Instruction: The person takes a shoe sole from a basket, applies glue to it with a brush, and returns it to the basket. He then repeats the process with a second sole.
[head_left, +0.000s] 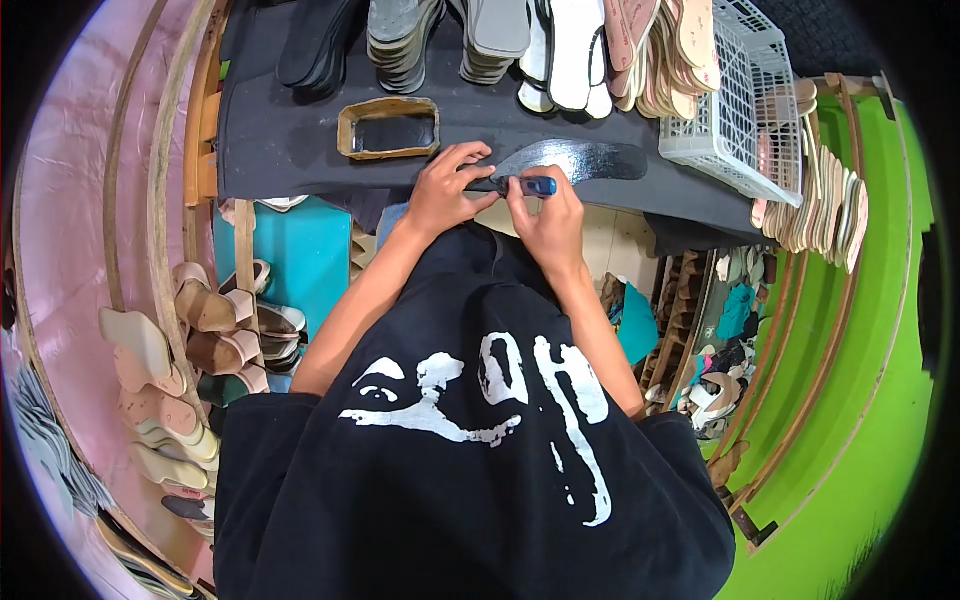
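Right now your right hand point(545, 215) is curling inward, pinching a blue-handled tool point(532, 186) against the black sole point(580, 160). Your left hand point(447, 185) is pressing fingers down, pinning the sole's near end on the dark table point(290, 140), beside the glue tray point(389, 128).

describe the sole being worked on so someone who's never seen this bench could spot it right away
Start at the dark cloth-covered bench across the top, with stacks of soles along its back edge. At its near edge lies a single dark insole, held down by the left hand while the right hand grips a blue-handled tool. Unlike the stacked soles, it lies alone and flat, shiny and wet-looking.
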